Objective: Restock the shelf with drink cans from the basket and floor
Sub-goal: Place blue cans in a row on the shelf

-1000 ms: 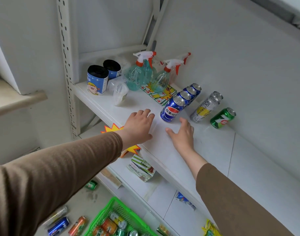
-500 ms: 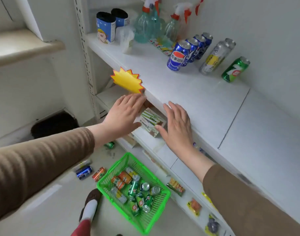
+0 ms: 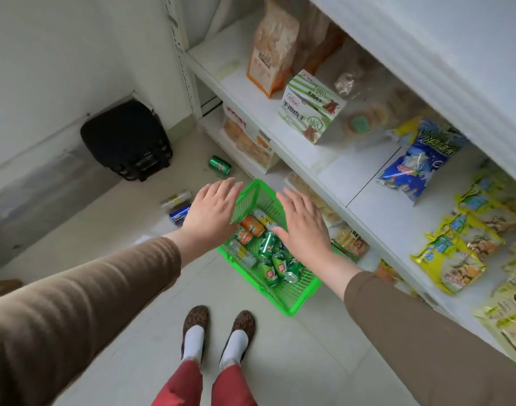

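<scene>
A green plastic basket [image 3: 297,300] stands on the floor and holds several cans, mostly green ones [image 3: 270,272] plus orange ones [image 3: 252,225]. My left hand [image 3: 211,213] hovers over the basket's left rim, fingers straight and empty. My right hand [image 3: 305,224] hovers over its right side, also flat and empty. On the floor to the left lie a green can [image 3: 220,165], a silver can [image 3: 176,199] and a blue can [image 3: 179,213], the blue one partly hidden by my left hand.
White shelves [image 3: 283,142] on the right carry a green-striped box [image 3: 311,108], an orange bag [image 3: 270,54], a blue snack bag [image 3: 418,161] and yellow packets [image 3: 462,250]. A black bag [image 3: 126,139] sits by the wall. My feet [image 3: 218,335] stand just before the basket.
My view has swung down from the upper shelf with the standing cans to the floor. Both hands have come off the shelf and dropped to just above the basket, still empty.
</scene>
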Tool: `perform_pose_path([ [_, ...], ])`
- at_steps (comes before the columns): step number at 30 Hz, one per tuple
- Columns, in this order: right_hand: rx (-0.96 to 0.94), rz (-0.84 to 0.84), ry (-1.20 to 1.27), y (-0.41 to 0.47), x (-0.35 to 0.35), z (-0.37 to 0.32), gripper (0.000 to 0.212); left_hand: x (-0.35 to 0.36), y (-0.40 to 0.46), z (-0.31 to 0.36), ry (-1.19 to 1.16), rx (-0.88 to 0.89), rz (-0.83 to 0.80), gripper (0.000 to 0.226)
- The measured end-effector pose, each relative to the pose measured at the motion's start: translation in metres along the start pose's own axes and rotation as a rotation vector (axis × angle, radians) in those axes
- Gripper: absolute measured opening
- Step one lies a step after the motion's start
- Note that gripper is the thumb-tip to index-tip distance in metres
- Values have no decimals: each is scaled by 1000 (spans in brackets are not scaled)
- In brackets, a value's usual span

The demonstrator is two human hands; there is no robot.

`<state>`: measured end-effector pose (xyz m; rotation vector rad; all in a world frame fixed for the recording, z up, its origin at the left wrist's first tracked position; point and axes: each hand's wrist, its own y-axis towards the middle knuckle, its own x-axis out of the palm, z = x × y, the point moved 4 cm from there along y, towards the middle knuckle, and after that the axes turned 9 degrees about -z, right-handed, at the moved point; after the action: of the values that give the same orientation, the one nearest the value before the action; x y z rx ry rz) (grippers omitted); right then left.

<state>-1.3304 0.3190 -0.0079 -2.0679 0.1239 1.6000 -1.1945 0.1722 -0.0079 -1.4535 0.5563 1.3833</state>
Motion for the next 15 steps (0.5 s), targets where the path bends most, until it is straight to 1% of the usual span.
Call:
perform_pose_path([
  [4, 53, -89, 13, 8, 81, 21, 78, 76, 12, -5, -14, -25, -99, 90],
  [12, 166, -206, 51, 31, 235, 68, 81, 218, 50, 0, 12, -16, -300, 90],
  [15, 236, -249, 103, 44, 293, 89, 79, 266, 69, 6, 7, 3, -353, 89],
])
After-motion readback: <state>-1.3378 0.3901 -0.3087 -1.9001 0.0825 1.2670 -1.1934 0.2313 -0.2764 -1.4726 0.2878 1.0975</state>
